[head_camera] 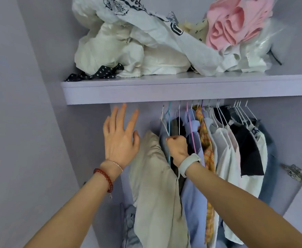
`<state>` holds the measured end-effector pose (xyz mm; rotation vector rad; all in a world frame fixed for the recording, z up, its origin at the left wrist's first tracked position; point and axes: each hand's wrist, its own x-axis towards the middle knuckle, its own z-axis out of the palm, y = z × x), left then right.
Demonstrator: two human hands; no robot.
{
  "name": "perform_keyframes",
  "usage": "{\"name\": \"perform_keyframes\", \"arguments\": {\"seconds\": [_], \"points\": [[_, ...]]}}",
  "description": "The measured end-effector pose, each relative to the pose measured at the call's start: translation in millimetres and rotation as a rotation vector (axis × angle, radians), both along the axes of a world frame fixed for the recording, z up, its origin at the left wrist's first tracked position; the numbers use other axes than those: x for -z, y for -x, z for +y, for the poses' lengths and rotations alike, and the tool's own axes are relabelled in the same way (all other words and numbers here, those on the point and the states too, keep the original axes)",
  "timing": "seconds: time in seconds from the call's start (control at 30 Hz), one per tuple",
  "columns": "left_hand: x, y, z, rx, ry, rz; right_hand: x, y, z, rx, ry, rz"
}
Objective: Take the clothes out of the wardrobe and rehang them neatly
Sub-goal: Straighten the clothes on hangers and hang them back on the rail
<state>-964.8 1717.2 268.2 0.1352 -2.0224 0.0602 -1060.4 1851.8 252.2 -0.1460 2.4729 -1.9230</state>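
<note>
Your right hand (177,149), centre frame, is fisted around the teal hanger (169,122) among the hanging clothes; your left hand (120,136), spread and empty, hovers just left of the beige garment (153,176). The hanger rises straight up toward the rail, hidden behind the shelf (182,90). Neighbouring shirts (223,149) crowd the right; bundled laundry (137,51) sits above.

Soft even daylight, bright on the shelf (164,90), dimmer under it; wide-angle bending at edges; slight blur, mild compression softness throughout.
</note>
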Motion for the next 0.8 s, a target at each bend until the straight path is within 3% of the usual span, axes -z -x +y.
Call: {"name": "perform_keyframes", "arguments": {"seconds": [0.2,0.5,0.63,0.8], "points": [[-20,48,-16,-0.227,0.156,-0.066,1,41,-41,0.061,0.095,-0.038],[-15,54,-25,-0.272,0.218,-0.029,36,37,-36,0.236,0.248,-0.151],[-16,54,-24,-0.271,0.212,-0.024,35,32,-8,0.237,0.169,-0.062],[-17,54,-25,-0.255,0.208,-0.012,40,-3,-25,-0.028,-0.062,0.089]]}}
